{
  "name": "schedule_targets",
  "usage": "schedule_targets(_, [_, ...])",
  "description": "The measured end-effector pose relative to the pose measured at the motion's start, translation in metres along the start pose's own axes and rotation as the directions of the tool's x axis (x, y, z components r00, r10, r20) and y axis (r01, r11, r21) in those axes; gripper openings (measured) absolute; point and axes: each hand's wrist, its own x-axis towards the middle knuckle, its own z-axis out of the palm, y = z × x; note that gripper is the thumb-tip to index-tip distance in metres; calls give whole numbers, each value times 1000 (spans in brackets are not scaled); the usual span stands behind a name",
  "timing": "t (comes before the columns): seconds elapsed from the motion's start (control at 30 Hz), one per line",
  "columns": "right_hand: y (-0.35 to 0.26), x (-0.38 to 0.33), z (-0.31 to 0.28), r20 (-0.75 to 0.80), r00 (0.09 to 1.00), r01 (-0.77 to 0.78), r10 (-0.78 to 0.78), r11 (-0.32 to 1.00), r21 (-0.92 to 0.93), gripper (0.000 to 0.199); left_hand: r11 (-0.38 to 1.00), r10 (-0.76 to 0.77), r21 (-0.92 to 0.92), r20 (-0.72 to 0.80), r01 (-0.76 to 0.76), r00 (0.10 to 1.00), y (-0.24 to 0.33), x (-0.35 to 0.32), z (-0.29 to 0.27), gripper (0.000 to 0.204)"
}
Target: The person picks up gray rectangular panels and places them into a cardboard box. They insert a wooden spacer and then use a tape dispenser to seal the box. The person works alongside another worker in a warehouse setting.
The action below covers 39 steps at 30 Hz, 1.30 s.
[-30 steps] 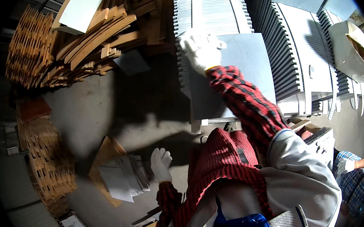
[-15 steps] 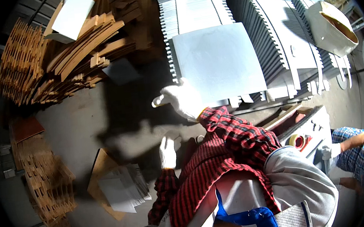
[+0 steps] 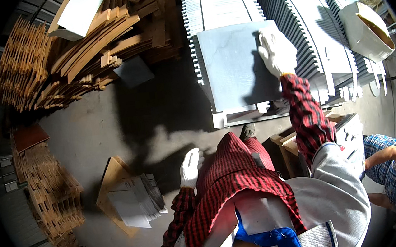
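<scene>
Wearing a white glove, my right hand (image 3: pixel 278 51) reaches forward over the right edge of a flat grey panel (image 3: pixel 230 63). Its fingers are stretched out, and its shadow falls on the panel; whether it touches the surface I cannot tell. The panel lies on top of a stack of pale, evenly layered pieces (image 3: pixel 222 7). My left hand (image 3: pixel 191 168), also gloved in white, hangs low beside my red-and-black striped apron (image 3: pixel 240 167). Its fingers are extended and hold nothing.
More layered stacks (image 3: pixel 315 31) stand right of the panel, with a whitish bin (image 3: pixel 368 31) on them. Curved wooden pieces (image 3: pixel 99 42) pile up at far left. Thin sheets (image 3: pixel 136 201) lie on a board on the floor. A co-worker in a plaid shirt (image 3: pixel 384 153) is at right.
My right hand has moved from the panel's left front corner across to its right edge. My left hand has shifted slightly, and the view has moved a little.
</scene>
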Motion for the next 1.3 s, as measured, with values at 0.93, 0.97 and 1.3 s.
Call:
schedule_targets(0.93, [-26, -70, -55, 111, 970, -244, 218, 904, 351, 54, 896, 423, 32, 245, -444, 872, 52, 50, 66, 26])
schedule_targets(0.97, [-27, -69, -54, 138, 986, -137, 98, 940, 312, 53, 869, 451, 93, 260, -487, 854, 49, 55, 69, 28])
schedule_targets(1.3, [-20, 15, 7, 162, 986, -74, 47, 983, 170, 34, 980, 198, -21, 116, -197, 973, 38, 30, 65, 40])
